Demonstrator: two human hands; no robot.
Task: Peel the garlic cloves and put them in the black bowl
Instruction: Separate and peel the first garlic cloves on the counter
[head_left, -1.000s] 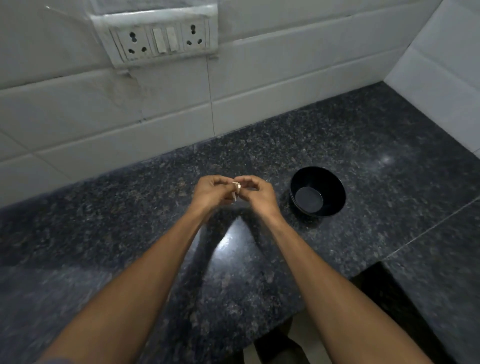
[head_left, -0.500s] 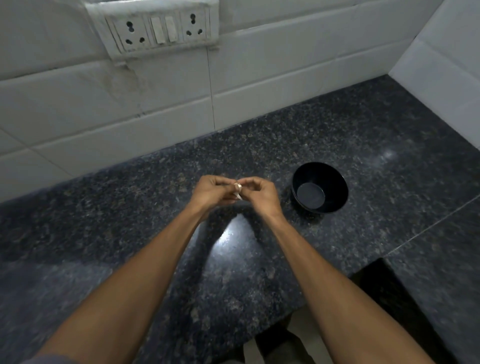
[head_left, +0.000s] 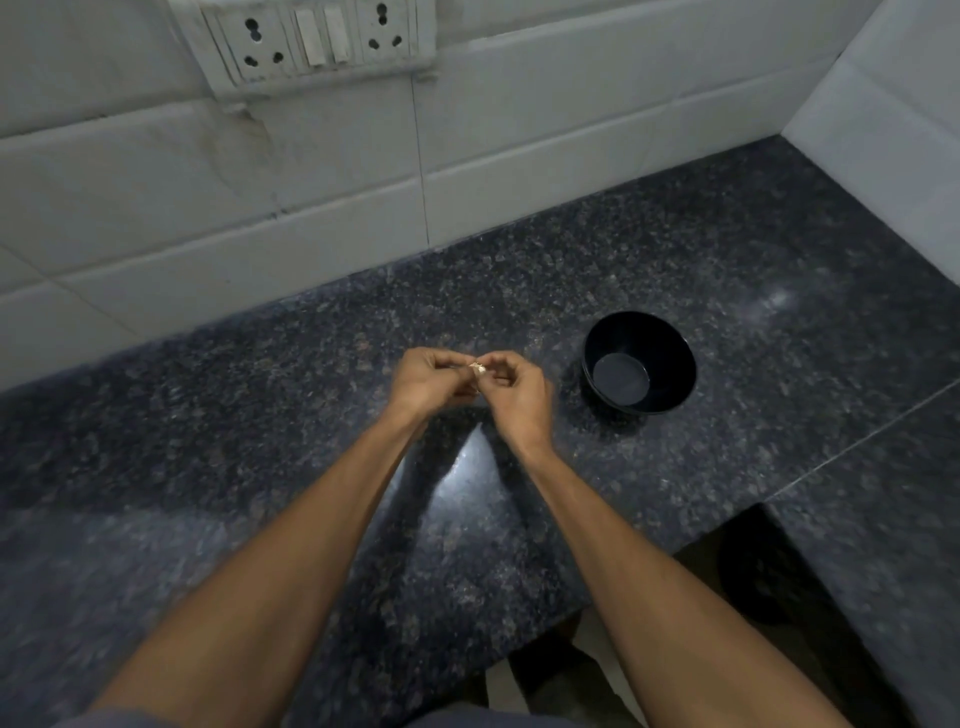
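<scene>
Early in the job, by the look of it. Nothing inside the black bowl (head_left: 638, 360) yet, only its bare bottom showing. No peeled cloves anywhere on the bench (head_left: 260, 441). No other garlic in sight either.

One garlic clove (head_left: 478, 369) up in the air, left of the bowl and near it, above the bench. Pinched between both hands: left hand (head_left: 428, 382) curled round it from one side, right hand (head_left: 514, 395) curled round it from the other, fingertips meeting at the clove. Some pale, papery skin on it, so probably only partly peeled.

Left to do: pull off the rest of the skin, then drop the clove into the bowl.

Too small and too hidden by fingers to tell which way the clove points or how its long side lies.
</scene>
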